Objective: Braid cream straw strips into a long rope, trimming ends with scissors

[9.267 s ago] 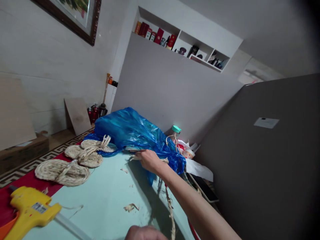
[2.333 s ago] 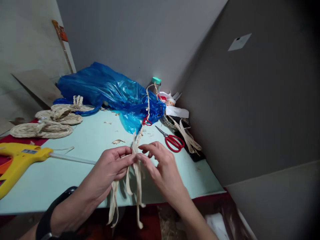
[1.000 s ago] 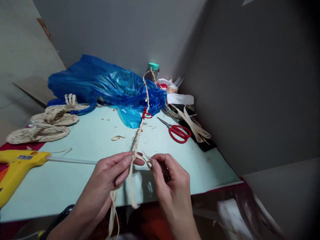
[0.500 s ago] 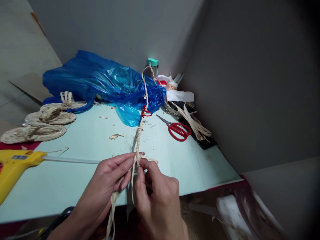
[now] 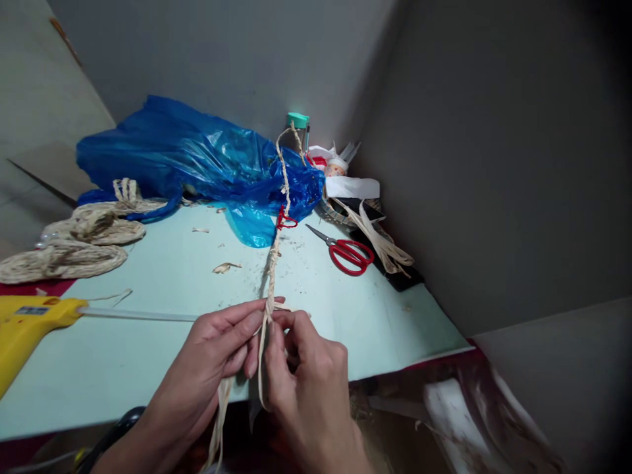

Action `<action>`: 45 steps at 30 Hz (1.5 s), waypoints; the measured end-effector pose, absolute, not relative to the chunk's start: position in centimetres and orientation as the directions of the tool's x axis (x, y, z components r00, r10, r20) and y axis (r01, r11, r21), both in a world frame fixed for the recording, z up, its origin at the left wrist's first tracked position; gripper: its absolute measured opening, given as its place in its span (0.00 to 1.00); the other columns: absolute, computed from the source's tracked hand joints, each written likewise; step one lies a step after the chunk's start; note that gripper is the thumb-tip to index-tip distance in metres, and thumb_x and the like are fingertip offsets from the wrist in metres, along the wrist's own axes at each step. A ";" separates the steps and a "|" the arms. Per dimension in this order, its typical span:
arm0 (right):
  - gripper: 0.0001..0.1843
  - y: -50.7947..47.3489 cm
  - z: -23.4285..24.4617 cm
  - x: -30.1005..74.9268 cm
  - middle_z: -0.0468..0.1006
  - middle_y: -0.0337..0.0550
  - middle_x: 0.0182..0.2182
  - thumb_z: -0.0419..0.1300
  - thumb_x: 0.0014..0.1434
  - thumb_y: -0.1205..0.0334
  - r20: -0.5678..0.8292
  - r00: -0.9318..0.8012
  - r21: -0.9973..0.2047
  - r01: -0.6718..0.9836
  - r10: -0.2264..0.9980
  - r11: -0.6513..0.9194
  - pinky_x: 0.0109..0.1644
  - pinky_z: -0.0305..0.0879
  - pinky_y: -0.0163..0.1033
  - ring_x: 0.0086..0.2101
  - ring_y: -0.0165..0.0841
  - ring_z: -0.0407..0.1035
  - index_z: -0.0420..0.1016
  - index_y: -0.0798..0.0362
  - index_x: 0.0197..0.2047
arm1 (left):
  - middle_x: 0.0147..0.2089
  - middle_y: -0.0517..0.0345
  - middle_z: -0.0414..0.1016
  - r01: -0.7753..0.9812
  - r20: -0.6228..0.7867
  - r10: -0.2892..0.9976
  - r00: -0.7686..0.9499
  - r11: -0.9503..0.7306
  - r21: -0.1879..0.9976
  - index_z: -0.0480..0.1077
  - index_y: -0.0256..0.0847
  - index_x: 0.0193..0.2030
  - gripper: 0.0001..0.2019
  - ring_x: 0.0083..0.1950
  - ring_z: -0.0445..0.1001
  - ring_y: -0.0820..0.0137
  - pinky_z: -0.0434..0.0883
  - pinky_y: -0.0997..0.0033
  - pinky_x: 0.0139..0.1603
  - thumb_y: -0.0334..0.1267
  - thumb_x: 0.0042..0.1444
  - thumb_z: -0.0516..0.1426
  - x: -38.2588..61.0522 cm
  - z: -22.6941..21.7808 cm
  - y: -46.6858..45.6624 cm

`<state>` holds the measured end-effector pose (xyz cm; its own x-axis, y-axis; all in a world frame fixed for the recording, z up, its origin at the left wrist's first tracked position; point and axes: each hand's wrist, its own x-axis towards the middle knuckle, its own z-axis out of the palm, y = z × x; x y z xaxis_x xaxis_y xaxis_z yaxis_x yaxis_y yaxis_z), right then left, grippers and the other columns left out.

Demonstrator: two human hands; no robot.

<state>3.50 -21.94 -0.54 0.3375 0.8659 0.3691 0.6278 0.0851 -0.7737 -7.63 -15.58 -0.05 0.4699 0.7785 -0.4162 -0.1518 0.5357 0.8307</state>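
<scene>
A thin braided straw cord (image 5: 275,238) runs taut from the far corner down to my hands at the near edge of the pale green table (image 5: 162,263). My left hand (image 5: 217,345) pinches the end of the braid between thumb and fingers. My right hand (image 5: 299,368) is closed beside it on loose flat straw strips (image 5: 260,368), which hang down past the table edge. A small red clip (image 5: 285,219) sits on the cord halfway up.
Red-handled scissors (image 5: 345,251) lie right of the cord. A crumpled blue plastic bag (image 5: 192,161) fills the back. Coiled straw mats (image 5: 74,240) lie at the left, a yellow glue gun (image 5: 27,329) at the near left. Clutter and loose straw strips (image 5: 382,243) crowd the far right corner.
My right hand has closed in against my left and taken the loose strips; half a second ago it did the same, a second ago its fingers were further apart. The view shifted slightly.
</scene>
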 end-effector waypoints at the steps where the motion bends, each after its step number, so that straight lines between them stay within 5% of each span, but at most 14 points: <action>1: 0.09 -22.0 -0.5 3.5 0.76 0.37 0.22 0.51 0.65 0.65 0.368 0.336 -0.769 0.634 0.867 0.080 0.22 0.58 0.30 0.17 0.26 0.67 0.72 0.53 0.39 | 0.21 0.62 0.71 -0.149 -0.412 0.783 0.465 0.529 0.836 0.80 0.40 0.46 0.17 0.20 0.59 0.82 0.63 0.84 0.24 0.44 0.51 0.66 -7.6 0.0 -15.6; 4: 0.09 -22.2 -0.4 3.5 0.76 0.37 0.22 0.51 0.64 0.65 0.363 0.330 -0.748 0.661 0.871 0.062 0.23 0.57 0.30 0.17 0.27 0.67 0.73 0.53 0.41 | 0.23 0.60 0.75 -0.122 -0.404 0.806 0.433 0.496 0.860 0.80 0.41 0.46 0.16 0.18 0.58 0.84 0.58 0.85 0.21 0.43 0.50 0.66 -7.5 0.1 -15.6; 8: 0.10 -22.2 -0.3 3.4 0.77 0.37 0.22 0.51 0.64 0.65 0.387 0.292 -0.689 0.722 0.874 0.064 0.23 0.55 0.33 0.18 0.29 0.68 0.73 0.54 0.41 | 0.13 0.67 0.65 -0.097 -0.381 0.834 0.398 0.452 0.887 0.80 0.41 0.43 0.14 0.15 0.53 0.84 0.54 0.85 0.19 0.41 0.50 0.66 -7.4 0.2 -15.7; 13: 0.11 -22.7 0.3 3.6 0.80 0.40 0.28 0.51 0.65 0.66 0.448 0.190 -0.569 0.814 0.874 0.115 0.27 0.58 0.36 0.24 0.33 0.74 0.74 0.54 0.43 | 0.11 0.69 0.61 -0.124 -0.336 0.881 0.334 0.395 0.910 0.80 0.39 0.36 0.10 0.14 0.48 0.85 0.52 0.85 0.19 0.40 0.48 0.67 -7.1 0.4 -15.7; 18: 0.09 -23.7 1.8 5.3 0.80 0.47 0.35 0.53 0.66 0.64 0.528 0.233 -0.544 0.831 0.817 0.115 0.39 0.66 0.38 0.34 0.36 0.74 0.74 0.56 0.44 | 0.22 0.62 0.74 -0.133 -0.302 0.887 0.349 0.365 0.921 0.79 0.37 0.34 0.09 0.16 0.47 0.87 0.46 0.83 0.17 0.40 0.50 0.66 -7.0 1.0 -15.6; 22: 0.15 -22.9 1.8 6.1 0.78 0.48 0.45 0.52 0.68 0.61 0.340 0.149 -0.684 0.717 0.929 0.136 0.46 0.67 0.38 0.44 0.36 0.73 0.68 0.55 0.56 | 0.13 0.70 0.60 -0.152 -0.265 0.898 0.351 0.334 0.930 0.79 0.36 0.36 0.11 0.16 0.47 0.84 0.46 0.83 0.19 0.41 0.50 0.66 -7.2 0.8 -15.6; 26: 0.13 -21.8 1.2 6.3 0.78 0.43 0.41 0.49 0.70 0.64 0.248 0.054 -0.791 0.587 0.967 0.171 0.45 0.65 0.33 0.40 0.31 0.72 0.71 0.52 0.52 | 0.13 0.70 0.59 -0.135 -0.224 0.921 0.319 0.278 0.951 0.79 0.36 0.35 0.12 0.16 0.48 0.83 0.44 0.81 0.18 0.43 0.48 0.66 -7.4 0.3 -15.7; 35: 0.13 -23.4 1.6 5.9 0.73 0.40 0.30 0.52 0.59 0.77 0.364 0.032 -0.292 0.953 0.931 0.081 0.30 0.50 0.37 0.30 0.34 0.67 0.73 0.52 0.37 | 0.15 0.65 0.68 -0.033 -0.152 0.947 0.284 0.168 0.985 0.80 0.37 0.33 0.08 0.19 0.62 0.76 0.57 0.77 0.23 0.40 0.51 0.64 -6.8 0.2 -16.2; 41: 0.17 -24.4 1.7 3.6 0.76 0.39 0.31 0.53 0.52 0.79 0.308 0.049 -0.235 0.972 0.950 0.026 0.27 0.49 0.38 0.25 0.34 0.70 0.71 0.52 0.41 | 0.24 0.60 0.77 0.032 -0.054 0.964 0.261 0.047 0.998 0.81 0.39 0.31 0.07 0.29 0.73 0.69 0.67 0.72 0.37 0.38 0.51 0.61 -6.6 -0.2 -16.3; 45: 0.20 -24.5 1.0 2.2 0.76 0.42 0.29 0.54 0.48 0.78 0.424 0.019 -0.102 0.994 0.905 0.027 0.24 0.50 0.39 0.24 0.36 0.71 0.70 0.56 0.45 | 0.30 0.55 0.82 -0.046 -0.112 0.949 0.295 0.131 0.990 0.81 0.39 0.32 0.07 0.38 0.77 0.64 0.69 0.70 0.41 0.38 0.49 0.62 -6.8 0.0 -16.3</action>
<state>2.15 -24.50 1.01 0.0192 0.9054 0.4241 0.9944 0.0268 -0.1023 -6.79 -16.30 0.01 0.2952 0.9488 -0.1122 -0.0456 0.1312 0.9903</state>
